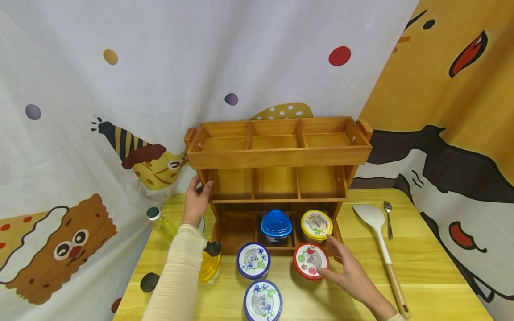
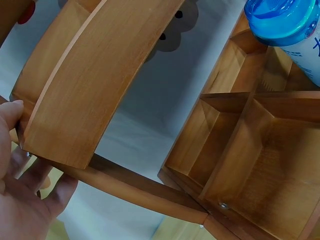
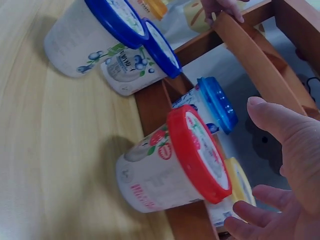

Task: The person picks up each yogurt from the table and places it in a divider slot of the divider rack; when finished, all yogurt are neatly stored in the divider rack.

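Observation:
My left hand (image 1: 196,203) grips the left end of the middle tier of a three-tier wooden shelf (image 1: 279,158), thumb at the edge and fingers around the wood. My right hand (image 1: 347,272) is spread beside a red-lidded yogurt cup (image 3: 165,165), its fingers apart and around nothing. Behind that cup, a yellow-lidded cup (image 1: 317,225) stands in the bottom tier's right compartment. A blue-lidded tub (image 1: 276,226) sits in the compartment to its left. Two purple-blue-lidded blueberry cups (image 1: 253,261) stand on the table in front of the shelf.
Beside my left arm are an oil bottle (image 1: 162,223), a yellow jar (image 1: 209,265) with a dark top and a round black lid (image 1: 150,282). A spatula (image 1: 379,236) and a fork (image 1: 388,220) lie on the right. A printed curtain (image 1: 160,67) hangs behind.

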The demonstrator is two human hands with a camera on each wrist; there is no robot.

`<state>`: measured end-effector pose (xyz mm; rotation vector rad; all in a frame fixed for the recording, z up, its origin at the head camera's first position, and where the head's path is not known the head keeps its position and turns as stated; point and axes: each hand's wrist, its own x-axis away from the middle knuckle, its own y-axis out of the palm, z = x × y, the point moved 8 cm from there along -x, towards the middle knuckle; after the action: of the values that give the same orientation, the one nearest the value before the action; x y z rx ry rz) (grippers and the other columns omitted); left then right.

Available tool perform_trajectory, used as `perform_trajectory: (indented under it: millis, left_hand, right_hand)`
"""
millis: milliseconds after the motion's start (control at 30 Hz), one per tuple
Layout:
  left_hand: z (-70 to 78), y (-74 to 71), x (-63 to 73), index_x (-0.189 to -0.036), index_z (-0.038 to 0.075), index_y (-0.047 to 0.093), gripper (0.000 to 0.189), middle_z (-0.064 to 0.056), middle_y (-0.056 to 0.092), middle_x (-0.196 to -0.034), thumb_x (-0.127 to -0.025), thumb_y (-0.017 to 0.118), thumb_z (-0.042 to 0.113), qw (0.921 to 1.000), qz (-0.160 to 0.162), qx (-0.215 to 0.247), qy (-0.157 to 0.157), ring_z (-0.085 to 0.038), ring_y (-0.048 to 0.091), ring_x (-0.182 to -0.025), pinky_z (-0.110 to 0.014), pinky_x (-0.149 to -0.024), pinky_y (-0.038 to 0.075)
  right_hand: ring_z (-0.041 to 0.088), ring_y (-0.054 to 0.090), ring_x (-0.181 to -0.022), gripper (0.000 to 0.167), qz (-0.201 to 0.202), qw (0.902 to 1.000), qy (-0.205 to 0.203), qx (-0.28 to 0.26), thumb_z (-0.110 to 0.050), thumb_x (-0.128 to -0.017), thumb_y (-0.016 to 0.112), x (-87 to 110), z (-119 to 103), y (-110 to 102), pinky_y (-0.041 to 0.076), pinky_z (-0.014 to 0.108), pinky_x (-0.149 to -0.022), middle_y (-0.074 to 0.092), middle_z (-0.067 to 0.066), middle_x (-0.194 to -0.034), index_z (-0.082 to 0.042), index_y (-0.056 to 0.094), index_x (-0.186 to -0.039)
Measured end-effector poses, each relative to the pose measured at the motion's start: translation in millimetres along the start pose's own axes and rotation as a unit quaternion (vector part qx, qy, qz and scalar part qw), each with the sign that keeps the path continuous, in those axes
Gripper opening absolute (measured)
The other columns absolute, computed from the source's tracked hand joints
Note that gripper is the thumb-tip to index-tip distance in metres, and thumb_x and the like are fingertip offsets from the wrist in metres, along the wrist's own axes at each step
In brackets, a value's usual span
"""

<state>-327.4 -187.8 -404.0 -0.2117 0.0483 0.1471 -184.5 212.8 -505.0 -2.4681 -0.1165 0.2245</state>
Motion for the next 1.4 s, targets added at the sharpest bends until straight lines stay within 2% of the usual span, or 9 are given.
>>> perform_trajectory:
  millis: [200,433,667,867,1000,1100,1200,1300,1400]
  left_hand:
    - [-0.8,-0.7,0.0,-0.148,0.01,0.039,0.047,-0.014,0.037,-0.154,-0.104,0.051,0.024,1.0,-0.002,0.0,0.0,-0.035,0.042,-0.139,-0.052,-0.11,0.04]
    - [-3.5,-0.1,-1.3,-0.148,0.01,0.039,0.047,-0.015,0.039,-0.152,-0.104,0.05,0.022,1.0,-0.003,0.004,0.003,-0.035,0.043,-0.138,-0.052,-0.109,0.041]
    - [-32.4,-1.1,-18.4,-0.147,0.019,0.042,0.049,-0.007,0.042,-0.151,-0.102,0.054,0.035,0.9998,0.01,0.004,0.017,-0.03,0.046,-0.137,-0.051,-0.108,0.042]
    - [-36.1,-1.0,-21.1,-0.147,0.018,0.042,0.049,-0.009,0.042,-0.151,-0.102,0.053,0.033,0.9999,0.011,0.004,0.012,-0.031,0.046,-0.137,-0.051,-0.107,0.042]
    - [-36.2,-0.6,-21.1,-0.149,0.015,0.039,0.049,-0.012,0.04,-0.153,-0.103,0.052,0.027,0.9999,0.007,0.01,0.004,-0.033,0.044,-0.138,-0.053,-0.109,0.041]
    - [-36.6,-1.4,-21.4,-0.148,0.015,0.04,0.049,-0.01,0.04,-0.153,-0.103,0.053,0.029,0.9999,0.011,0.003,0.006,-0.032,0.044,-0.138,-0.052,-0.108,0.042]
    - [-37.0,-2.6,-21.9,-0.146,0.017,0.043,0.049,-0.008,0.042,-0.152,-0.101,0.055,0.034,0.9997,0.019,-0.003,0.015,-0.031,0.046,-0.136,-0.051,-0.106,0.043]
    - [-36.5,-3.0,-21.4,-0.145,0.018,0.043,0.05,-0.008,0.043,-0.151,-0.101,0.055,0.037,0.9994,0.023,-0.009,0.025,-0.031,0.048,-0.134,-0.051,-0.105,0.045]
    - [-36.9,-2.9,-21.1,-0.145,0.02,0.044,0.05,-0.007,0.044,-0.15,-0.1,0.056,0.038,0.9993,0.025,-0.008,0.027,-0.031,0.049,-0.133,-0.051,-0.104,0.045]
  right_hand:
    - [0.04,0.056,-0.12,0.094,0.003,0.9999,0.005,-0.016,-0.029,-0.076,0.086,4.8,11,8,0.051,0.055,-0.093,0.054,0.02,-0.135,0.0,0.034,-0.148]
    - [0.042,0.052,-0.123,0.099,-0.014,0.9966,0.047,-0.066,-0.028,-0.075,0.087,10.2,30,20,0.05,0.055,-0.095,0.052,0.022,-0.136,-0.002,0.029,-0.151]
    - [0.047,0.044,-0.13,0.103,-0.027,0.9878,0.088,-0.125,-0.026,-0.076,0.086,11.1,42,31,0.046,0.057,-0.1,0.037,0.027,-0.148,-0.005,0.022,-0.154]
    - [0.05,0.042,-0.131,0.107,-0.04,0.9801,0.121,-0.152,-0.022,-0.078,0.085,15.3,49,41,0.046,0.058,-0.101,0.032,0.028,-0.151,-0.008,0.014,-0.156]
    - [0.05,0.046,-0.127,0.108,-0.037,0.9795,0.128,-0.152,-0.02,-0.078,0.085,16.0,50,46,0.048,0.058,-0.097,0.032,0.029,-0.15,-0.009,0.012,-0.156]
    - [0.048,0.049,-0.124,0.109,-0.029,0.9797,0.125,-0.154,-0.018,-0.076,0.086,14.6,49,49,0.051,0.051,-0.094,0.034,0.029,-0.148,-0.008,0.013,-0.156]
    - [0.041,0.052,-0.121,0.109,-0.025,0.9776,0.123,-0.169,-0.016,-0.074,0.087,12.7,48,53,0.053,0.038,-0.09,0.037,0.025,-0.146,-0.009,0.015,-0.156]
    - [0.035,0.052,-0.123,0.11,-0.021,0.9771,0.121,-0.174,-0.016,-0.072,0.089,11.5,48,56,0.051,0.026,-0.09,0.041,0.022,-0.144,-0.009,0.017,-0.155]
    - [0.031,0.048,-0.127,0.112,-0.016,0.9809,0.116,-0.156,-0.019,-0.07,0.091,10.6,47,57,0.045,0.022,-0.095,0.044,0.018,-0.145,-0.01,0.018,-0.155]
